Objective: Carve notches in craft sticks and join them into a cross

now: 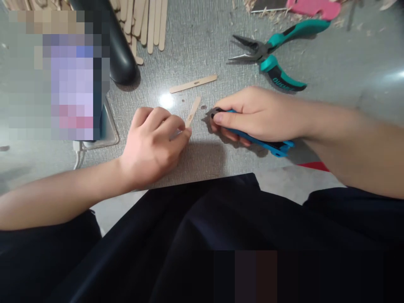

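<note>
Between the thumb and fingers of my left hand (156, 145) is a short wooden craft stick (193, 110), its free end pointing up and right. My right hand (252, 115) is closed round a blue and black utility knife (261, 143). The knife's blade (206, 116) is out and points left, a small gap away from the held stick. Another craft stick (193, 83), with a dark mark at its middle, lies on the table just beyond both hands. Part of the held stick is hidden by my left fingers.
Long-nose pliers (263, 50) with green and black handles lie open at the upper right. Behind them are a pink-handled cutter (312, 7) and wood shavings. Several craft sticks (151, 25) are piled at the back, beside a dark rounded object (121, 59). A cable (78, 153) runs at left.
</note>
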`<act>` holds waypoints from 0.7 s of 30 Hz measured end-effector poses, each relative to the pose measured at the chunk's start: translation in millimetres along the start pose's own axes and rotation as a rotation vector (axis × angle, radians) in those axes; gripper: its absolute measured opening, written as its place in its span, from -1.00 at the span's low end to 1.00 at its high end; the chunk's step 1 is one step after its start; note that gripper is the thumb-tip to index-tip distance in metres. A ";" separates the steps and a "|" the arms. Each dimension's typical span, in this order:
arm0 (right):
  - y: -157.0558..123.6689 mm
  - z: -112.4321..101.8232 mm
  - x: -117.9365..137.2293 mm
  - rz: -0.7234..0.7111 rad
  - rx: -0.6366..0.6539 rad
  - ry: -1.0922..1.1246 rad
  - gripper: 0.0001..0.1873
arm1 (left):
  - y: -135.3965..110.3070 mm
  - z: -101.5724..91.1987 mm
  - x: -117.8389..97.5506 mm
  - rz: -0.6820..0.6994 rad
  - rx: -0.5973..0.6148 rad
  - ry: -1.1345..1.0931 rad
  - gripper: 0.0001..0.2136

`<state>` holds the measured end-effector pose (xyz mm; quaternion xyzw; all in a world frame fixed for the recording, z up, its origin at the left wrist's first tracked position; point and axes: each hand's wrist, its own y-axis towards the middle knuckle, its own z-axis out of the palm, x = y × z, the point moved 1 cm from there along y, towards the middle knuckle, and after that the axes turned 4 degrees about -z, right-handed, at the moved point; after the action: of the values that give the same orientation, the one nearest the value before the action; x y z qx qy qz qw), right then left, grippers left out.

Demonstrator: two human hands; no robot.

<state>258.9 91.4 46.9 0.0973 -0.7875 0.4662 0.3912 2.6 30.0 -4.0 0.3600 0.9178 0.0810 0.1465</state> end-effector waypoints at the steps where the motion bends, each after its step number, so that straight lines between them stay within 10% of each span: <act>1: 2.8 -1.6 -0.9 -0.031 -0.017 0.014 -0.61 | 1.5 0.0 1.9 -0.011 0.000 0.001 -0.77; 21: -18.4 8.2 -18.7 -0.352 -0.350 -0.176 -0.71 | 10.3 -8.4 14.7 -0.181 0.116 -0.140 -0.81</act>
<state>276.8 70.8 43.6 0.2039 -0.8580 0.2376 0.4073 -3.8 47.3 3.5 0.2885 0.9372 -0.0111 0.1957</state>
